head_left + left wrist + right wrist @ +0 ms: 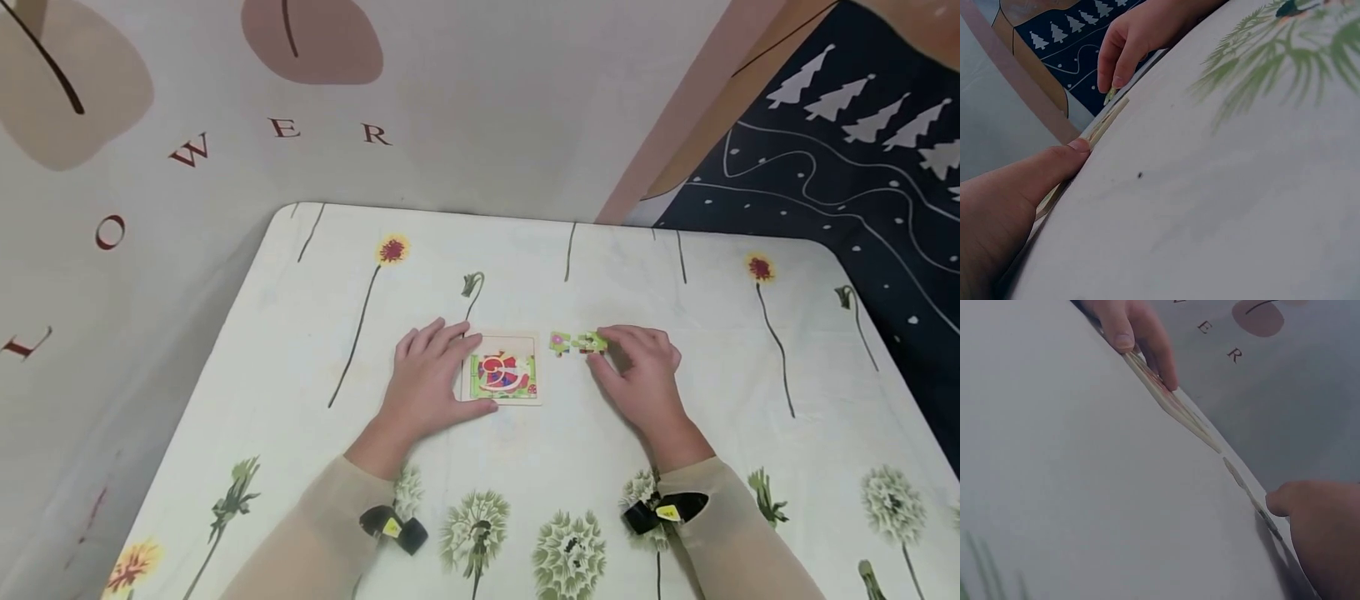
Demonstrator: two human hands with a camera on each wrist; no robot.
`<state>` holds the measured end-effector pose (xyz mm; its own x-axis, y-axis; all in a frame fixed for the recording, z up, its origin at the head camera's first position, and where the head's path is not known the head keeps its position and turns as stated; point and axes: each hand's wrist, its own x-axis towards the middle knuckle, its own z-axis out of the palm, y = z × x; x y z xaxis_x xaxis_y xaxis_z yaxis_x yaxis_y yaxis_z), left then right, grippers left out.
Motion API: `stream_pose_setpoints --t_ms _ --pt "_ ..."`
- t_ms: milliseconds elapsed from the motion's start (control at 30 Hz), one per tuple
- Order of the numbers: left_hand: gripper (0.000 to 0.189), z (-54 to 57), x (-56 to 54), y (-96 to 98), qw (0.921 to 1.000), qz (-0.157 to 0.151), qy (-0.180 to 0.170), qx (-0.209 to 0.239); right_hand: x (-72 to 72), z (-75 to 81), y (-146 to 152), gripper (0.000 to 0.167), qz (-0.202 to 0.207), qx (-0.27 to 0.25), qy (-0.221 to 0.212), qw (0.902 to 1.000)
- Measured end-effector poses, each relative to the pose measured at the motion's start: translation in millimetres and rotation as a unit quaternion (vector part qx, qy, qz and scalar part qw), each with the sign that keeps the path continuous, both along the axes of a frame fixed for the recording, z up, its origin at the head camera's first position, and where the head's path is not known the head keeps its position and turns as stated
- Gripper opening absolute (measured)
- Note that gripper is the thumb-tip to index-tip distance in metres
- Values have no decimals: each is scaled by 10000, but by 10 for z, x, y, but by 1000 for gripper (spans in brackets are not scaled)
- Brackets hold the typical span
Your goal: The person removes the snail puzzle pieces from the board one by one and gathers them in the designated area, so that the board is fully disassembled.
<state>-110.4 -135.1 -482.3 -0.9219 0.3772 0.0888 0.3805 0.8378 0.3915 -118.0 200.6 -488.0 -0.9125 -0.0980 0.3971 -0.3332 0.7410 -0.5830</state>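
A small square wooden jigsaw board [512,343] lies flat on the table, its lower part filled with red, green and blue picture pieces. My left hand [427,379] spans its left side, thumb at the near edge and index finger at the far one; in the left wrist view the thumb [1063,159] presses the rim. Just right of the board lies a green puzzle piece [559,342] with a pink spot. Beside it my right hand [641,375] pinches another green puzzle piece [588,342] between thumb and fingertips, close over the table.
The table [300,333] wears a white cloth printed with flowers and dandelions. Behind it rises a pale wall [480,125] with printed letters, and a dark hanging [810,167] with white trees is at the right. Each wrist carries a strapped black camera [393,529].
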Motion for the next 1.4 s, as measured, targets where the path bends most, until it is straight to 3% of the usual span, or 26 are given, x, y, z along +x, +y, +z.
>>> stream_pose_setpoints --t_ms 233,767,1167,1400 --pt "100 -13 -1 26 10000 -42 13 47 56 17 154 32 -366 16 -217 9991" --pt "99 -14 -14 53 9999 -68 119 15 95 51 291 29 -588 91 -404 9974" --pt "100 25 -29 52 10000 -49 81 20 49 24 250 35 -510 85 -494 9974" --pt "100 -34 -14 28 9998 6 124 122 30 37 135 39 -271 -44 -489 9984"
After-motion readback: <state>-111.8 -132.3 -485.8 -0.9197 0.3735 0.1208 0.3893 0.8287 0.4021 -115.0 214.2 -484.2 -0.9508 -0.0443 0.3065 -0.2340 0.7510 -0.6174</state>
